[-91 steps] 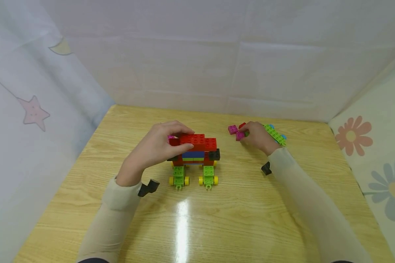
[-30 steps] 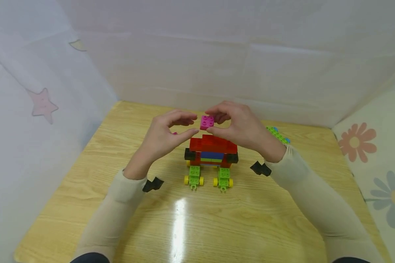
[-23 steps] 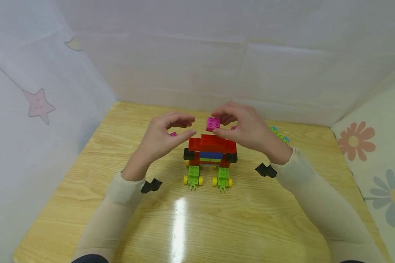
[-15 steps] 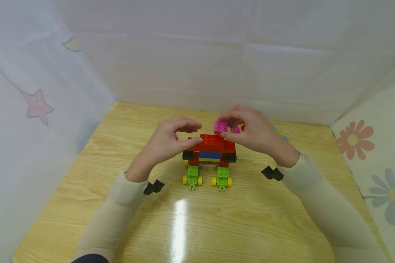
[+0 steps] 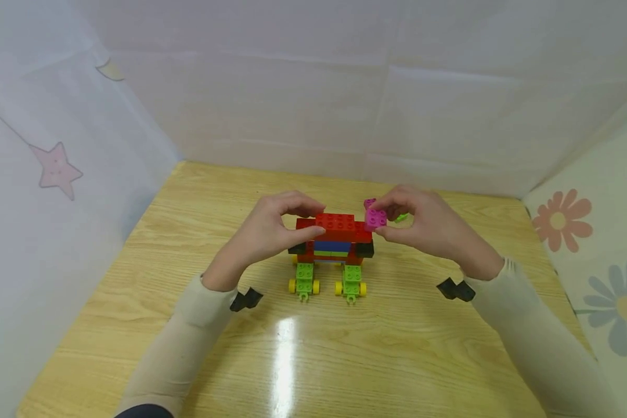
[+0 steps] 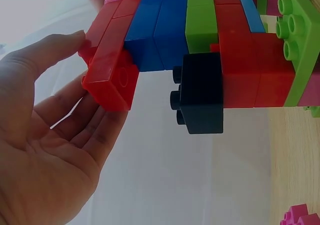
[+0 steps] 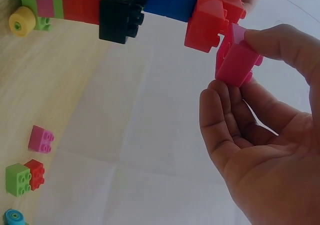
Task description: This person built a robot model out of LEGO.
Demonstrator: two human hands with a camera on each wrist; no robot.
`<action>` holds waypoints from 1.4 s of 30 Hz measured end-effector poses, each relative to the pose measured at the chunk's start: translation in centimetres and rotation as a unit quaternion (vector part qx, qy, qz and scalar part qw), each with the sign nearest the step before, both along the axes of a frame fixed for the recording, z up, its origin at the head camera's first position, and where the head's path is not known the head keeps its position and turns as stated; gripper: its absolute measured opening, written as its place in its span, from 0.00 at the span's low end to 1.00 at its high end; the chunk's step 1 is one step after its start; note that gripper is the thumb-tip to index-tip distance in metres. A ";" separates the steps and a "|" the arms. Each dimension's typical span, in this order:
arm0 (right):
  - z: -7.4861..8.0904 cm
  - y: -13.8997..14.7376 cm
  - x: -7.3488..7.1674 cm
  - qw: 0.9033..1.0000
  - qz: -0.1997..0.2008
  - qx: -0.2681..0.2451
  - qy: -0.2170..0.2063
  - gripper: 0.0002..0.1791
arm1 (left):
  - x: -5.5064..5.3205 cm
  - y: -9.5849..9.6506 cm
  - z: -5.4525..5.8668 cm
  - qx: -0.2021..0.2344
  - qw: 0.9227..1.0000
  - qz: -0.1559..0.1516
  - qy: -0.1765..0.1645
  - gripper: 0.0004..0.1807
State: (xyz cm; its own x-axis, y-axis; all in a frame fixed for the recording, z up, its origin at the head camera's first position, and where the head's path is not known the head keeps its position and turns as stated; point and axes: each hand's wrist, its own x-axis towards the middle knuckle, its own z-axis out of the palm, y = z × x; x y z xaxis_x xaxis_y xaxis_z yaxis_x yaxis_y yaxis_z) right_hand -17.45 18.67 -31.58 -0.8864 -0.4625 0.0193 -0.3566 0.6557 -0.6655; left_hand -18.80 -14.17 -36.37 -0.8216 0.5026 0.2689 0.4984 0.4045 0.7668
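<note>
A toy built of building bricks stands on the wooden table, with red bricks on top, blue and lime layers below, a black brick at each side and lime wheeled feet with yellow wheels. My left hand holds the left end of the red top, thumb in front and fingers behind. Between right thumb and fingertips, my right hand pinches a pink brick, studs upward. That brick sits right at the right end of the red top; the right wrist view shows it close against a red brick.
Loose bricks lie behind and to the right: a pink one, a lime one beside a red one, and a blue wheel. More pink bricks lie left. Pale cloth walls the wooden table.
My right hand picked up the pink brick from the back right, carried it over the toy, then moved right and down to the red top's end. My left hand released the top and took hold again.
</note>
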 end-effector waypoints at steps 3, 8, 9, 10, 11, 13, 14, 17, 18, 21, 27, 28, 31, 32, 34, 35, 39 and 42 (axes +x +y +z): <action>-0.4 0.2 0.1 1.000 0.002 0.002 0.000 0.17 | 0.0 0.0 -0.1 -0.008 1.000 0.000 -0.003 0.20; -0.8 0.4 0.1 1.000 0.010 -0.005 0.006 0.17 | 0.1 0.1 -0.1 -0.015 1.000 -0.001 -0.010 0.20; -0.9 0.4 0.1 1.000 0.011 -0.006 0.007 0.17 | 0.1 0.1 -0.1 -0.014 1.000 -0.001 -0.010 0.20; -1.0 0.5 0.0 1.000 0.013 -0.006 0.009 0.17 | 0.2 0.1 0.0 -0.014 1.000 -0.002 -0.011 0.20; -1.0 0.5 0.0 1.000 0.014 -0.006 0.011 0.17 | 0.2 0.1 0.0 -0.013 1.000 -0.002 -0.011 0.20; -1.1 0.5 0.0 1.000 0.017 -0.003 0.014 0.17 | 0.2 0.1 0.0 -0.012 1.000 -0.003 -0.012 0.20; -1.2 0.4 -0.1 1.000 0.018 -0.002 0.015 0.18 | 0.2 0.1 0.0 -0.011 1.000 -0.004 -0.012 0.20; -1.2 0.3 -0.1 1.000 0.018 0.006 0.019 0.18 | 0.1 0.2 0.0 -0.012 1.000 -0.004 -0.013 0.20; -1.2 0.3 -0.1 1.000 0.017 0.008 0.020 0.18 | 0.1 0.2 0.0 -0.013 1.000 -0.003 -0.013 0.20; -1.1 0.2 0.0 1.000 0.016 0.015 0.022 0.18 | 0.1 0.3 0.0 -0.016 1.000 -0.001 -0.016 0.19; -0.9 0.0 0.1 0.999 0.016 0.026 0.029 0.18 | 0.2 0.3 0.1 -0.025 0.999 0.003 -0.020 0.19; -0.9 0.0 0.1 0.999 0.015 0.027 0.030 0.18 | 0.2 0.3 0.1 -0.025 0.999 0.003 -0.020 0.19; -0.8 0.0 0.1 0.999 0.016 0.031 0.037 0.18 | 0.1 0.3 0.1 -0.024 0.999 0.002 -0.020 0.19; -0.8 -0.1 0.1 0.999 0.016 0.034 0.039 0.18 | 0.1 0.3 0.1 -0.024 1.000 0.002 -0.020 0.19; -0.8 -0.1 0.1 0.998 0.018 0.038 0.042 0.18 | 0.0 0.3 0.1 -0.021 1.000 0.000 -0.021 0.19; -0.7 -0.2 0.1 0.998 0.018 0.041 0.043 0.18 | 0.0 0.3 0.0 -0.021 1.000 -0.001 -0.021 0.19; -0.6 -0.3 0.1 0.998 0.018 0.050 0.043 0.19 | 0.0 0.3 0.1 -0.024 0.999 0.001 -0.022 0.19; -0.5 -0.4 0.0 0.998 0.019 0.054 0.040 0.19 | 0.0 0.3 0.1 -0.028 0.999 0.003 -0.022 0.19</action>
State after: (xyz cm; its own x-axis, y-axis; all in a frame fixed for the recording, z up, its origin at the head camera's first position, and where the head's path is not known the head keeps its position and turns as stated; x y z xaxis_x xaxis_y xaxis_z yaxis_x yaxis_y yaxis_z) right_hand -17.42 18.25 -32.10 -0.8657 -0.4992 0.0367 -0.4315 0.7071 -0.5602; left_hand -18.79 -13.90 -36.29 -0.8348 0.5116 0.2033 0.4619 0.4499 0.7644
